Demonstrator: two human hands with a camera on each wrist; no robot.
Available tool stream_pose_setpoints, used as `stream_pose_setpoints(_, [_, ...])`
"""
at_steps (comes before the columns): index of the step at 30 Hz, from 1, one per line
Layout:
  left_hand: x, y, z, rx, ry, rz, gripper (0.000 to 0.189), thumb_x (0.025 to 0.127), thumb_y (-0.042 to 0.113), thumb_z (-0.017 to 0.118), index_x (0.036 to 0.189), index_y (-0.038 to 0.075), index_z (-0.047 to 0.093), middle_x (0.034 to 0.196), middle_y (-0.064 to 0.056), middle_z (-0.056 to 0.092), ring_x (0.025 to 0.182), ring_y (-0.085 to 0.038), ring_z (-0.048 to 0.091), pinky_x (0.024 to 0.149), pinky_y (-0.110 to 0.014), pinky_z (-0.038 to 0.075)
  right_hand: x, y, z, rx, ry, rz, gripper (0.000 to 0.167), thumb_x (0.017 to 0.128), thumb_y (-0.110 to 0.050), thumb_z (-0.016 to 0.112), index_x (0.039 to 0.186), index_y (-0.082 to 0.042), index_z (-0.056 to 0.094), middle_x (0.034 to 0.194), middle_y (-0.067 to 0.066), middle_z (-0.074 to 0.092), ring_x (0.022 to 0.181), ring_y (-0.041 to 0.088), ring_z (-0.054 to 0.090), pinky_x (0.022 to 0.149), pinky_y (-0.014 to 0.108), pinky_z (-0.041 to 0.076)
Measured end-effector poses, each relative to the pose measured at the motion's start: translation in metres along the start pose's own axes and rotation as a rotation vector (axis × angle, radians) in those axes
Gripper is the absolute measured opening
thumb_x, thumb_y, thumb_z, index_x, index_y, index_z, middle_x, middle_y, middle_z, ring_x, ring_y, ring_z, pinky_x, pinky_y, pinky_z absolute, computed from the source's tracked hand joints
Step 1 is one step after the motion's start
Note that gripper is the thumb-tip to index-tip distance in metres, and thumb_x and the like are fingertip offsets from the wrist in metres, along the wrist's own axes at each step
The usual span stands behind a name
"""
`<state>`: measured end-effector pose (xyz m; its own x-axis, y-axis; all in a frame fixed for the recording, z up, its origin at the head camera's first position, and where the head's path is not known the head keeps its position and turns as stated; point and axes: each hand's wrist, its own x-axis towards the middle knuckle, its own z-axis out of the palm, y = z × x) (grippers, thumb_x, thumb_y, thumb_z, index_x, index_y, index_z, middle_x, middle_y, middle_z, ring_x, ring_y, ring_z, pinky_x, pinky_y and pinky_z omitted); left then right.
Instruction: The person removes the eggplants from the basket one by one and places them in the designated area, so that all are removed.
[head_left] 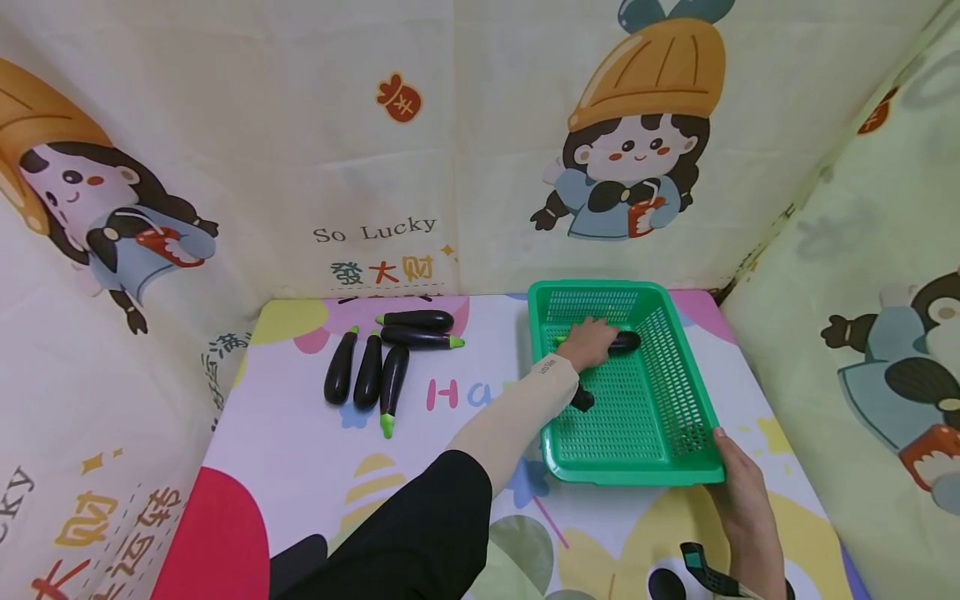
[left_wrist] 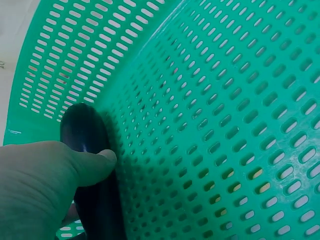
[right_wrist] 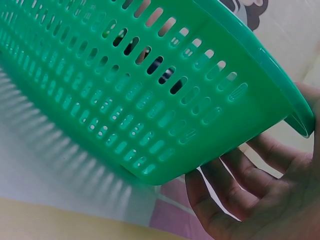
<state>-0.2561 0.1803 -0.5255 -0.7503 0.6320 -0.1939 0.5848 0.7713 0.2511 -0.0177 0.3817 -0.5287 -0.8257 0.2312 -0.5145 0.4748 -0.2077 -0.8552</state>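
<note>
A green plastic basket (head_left: 630, 433) with slotted walls stands on the right of the table. Inside it, near the far end, my left hand (head_left: 591, 340) holds a dark eggplant (head_left: 624, 342) lying crosswise. The left wrist view shows the thumb (left_wrist: 95, 167) laid over that eggplant (left_wrist: 85, 127), beside the slotted wall. At the basket's near right corner my right hand (head_left: 742, 479) grips the rim. In the right wrist view its fingers (right_wrist: 240, 185) curl below the rim, against the outer wall.
Several eggplants (head_left: 367, 372) lie grouped on the patterned tablecloth (head_left: 300, 467), left of the basket. Two of them, such as the top eggplant (head_left: 417, 320), lie crosswise at the back. Printed cloth walls (head_left: 487, 167) enclose the table at the back and sides.
</note>
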Motion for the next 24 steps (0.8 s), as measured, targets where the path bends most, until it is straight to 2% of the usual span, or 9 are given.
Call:
stream_pose_setpoints(2, [0.0, 0.0, 0.0, 0.011, 0.001, 0.0, 0.041, 0.107, 0.016, 0.055, 0.147, 0.026, 0.058, 0.143, 0.0, 0.06, 0.125, -0.022, 0.055, 0.102, -0.04, 0.053, 0.0, -0.001, 0.001, -0.009, -0.006, 0.001, 0.08, 0.108, -0.052, 0.044, 0.165, -0.003, 0.015, 0.098, -0.031, 0.063, 0.096, -0.008, 0.059, 0.079, 0.012, 0.049])
stream_pose_setpoints(4, [-0.001, 0.001, 0.0, 0.023, 0.0, -0.001, 0.041, 0.108, 0.017, 0.054, 0.147, 0.027, 0.057, 0.143, 0.001, 0.059, 0.126, -0.022, 0.055, 0.102, -0.04, 0.052, 0.0, -0.001, 0.001, -0.015, -0.008, 0.006, 0.086, 0.108, -0.053, 0.043, 0.165, 0.001, 0.008, 0.098, -0.031, 0.061, 0.096, -0.008, 0.058, 0.079, 0.012, 0.048])
stream_pose_setpoints(9, [-0.002, 0.002, -0.003, 0.035, -0.002, -0.003, 0.043, 0.108, 0.016, 0.052, 0.15, 0.025, 0.055, 0.147, 0.001, 0.058, 0.133, -0.023, 0.054, 0.112, -0.045, 0.048, 0.0, -0.002, 0.001, -0.021, -0.009, 0.012, 0.085, 0.108, -0.053, 0.043, 0.166, -0.001, 0.008, 0.099, -0.033, 0.059, 0.097, -0.009, 0.057, 0.079, 0.011, 0.047])
stream_pose_setpoints(12, [-0.003, 0.003, -0.005, 0.027, -0.006, -0.015, 0.046, 0.108, 0.017, 0.053, 0.152, 0.026, 0.052, 0.15, 0.002, 0.057, 0.136, -0.023, 0.054, 0.117, -0.046, 0.044, 0.0, -0.001, 0.001, -0.038, -0.011, 0.011, 0.084, 0.108, -0.054, 0.042, 0.167, -0.003, 0.009, 0.109, -0.03, 0.055, 0.101, -0.009, 0.055, 0.081, 0.011, 0.046])
stream_pose_setpoints(15, [-0.003, 0.004, -0.007, 0.021, -0.007, -0.017, 0.046, 0.107, 0.017, 0.053, 0.153, 0.026, 0.051, 0.15, 0.003, 0.057, 0.136, -0.021, 0.056, 0.118, -0.046, 0.043, 0.0, -0.001, 0.002, -0.063, -0.015, 0.012, 0.084, 0.108, -0.056, 0.04, 0.167, -0.005, 0.008, 0.12, -0.025, 0.049, 0.105, -0.009, 0.052, 0.082, 0.01, 0.045])
stream_pose_setpoints(18, [-0.004, 0.004, -0.008, -0.001, 0.001, -0.008, 0.047, 0.108, 0.016, 0.051, 0.154, 0.026, 0.05, 0.151, 0.003, 0.057, 0.136, -0.021, 0.057, 0.118, -0.047, 0.044, 0.0, -0.001, 0.002, -0.046, -0.007, 0.009, 0.084, 0.108, -0.055, 0.042, 0.167, -0.004, 0.009, 0.117, -0.027, 0.052, 0.103, -0.009, 0.053, 0.081, 0.01, 0.047])
stream_pose_setpoints(19, [-0.004, 0.004, -0.008, -0.008, 0.006, -0.003, 0.047, 0.108, 0.015, 0.051, 0.154, 0.026, 0.05, 0.151, 0.003, 0.057, 0.135, -0.021, 0.057, 0.117, -0.047, 0.044, 0.0, -0.001, 0.001, -0.033, -0.005, 0.005, 0.083, 0.108, -0.054, 0.043, 0.167, -0.005, 0.01, 0.113, -0.029, 0.055, 0.102, -0.009, 0.054, 0.081, 0.01, 0.047])
stream_pose_setpoints(21, [-0.005, 0.005, -0.01, -0.03, 0.016, -0.002, 0.049, 0.108, 0.015, 0.05, 0.155, 0.026, 0.048, 0.152, 0.003, 0.056, 0.135, -0.02, 0.057, 0.117, -0.046, 0.044, 0.0, 0.0, 0.0, -0.006, -0.001, -0.004, 0.069, 0.108, -0.051, 0.045, 0.164, -0.015, 0.026, 0.105, -0.031, 0.059, 0.099, -0.009, 0.057, 0.081, 0.011, 0.049])
stream_pose_setpoints(24, [-0.007, 0.006, -0.013, -0.053, 0.029, -0.004, 0.052, 0.107, 0.014, 0.051, 0.157, 0.027, 0.046, 0.154, 0.002, 0.055, 0.137, -0.021, 0.056, 0.117, -0.046, 0.044, 0.0, 0.001, -0.001, 0.019, 0.002, -0.015, 0.036, 0.108, -0.05, 0.047, 0.139, -0.033, 0.051, 0.101, -0.031, 0.063, 0.097, -0.008, 0.059, 0.08, 0.012, 0.05])
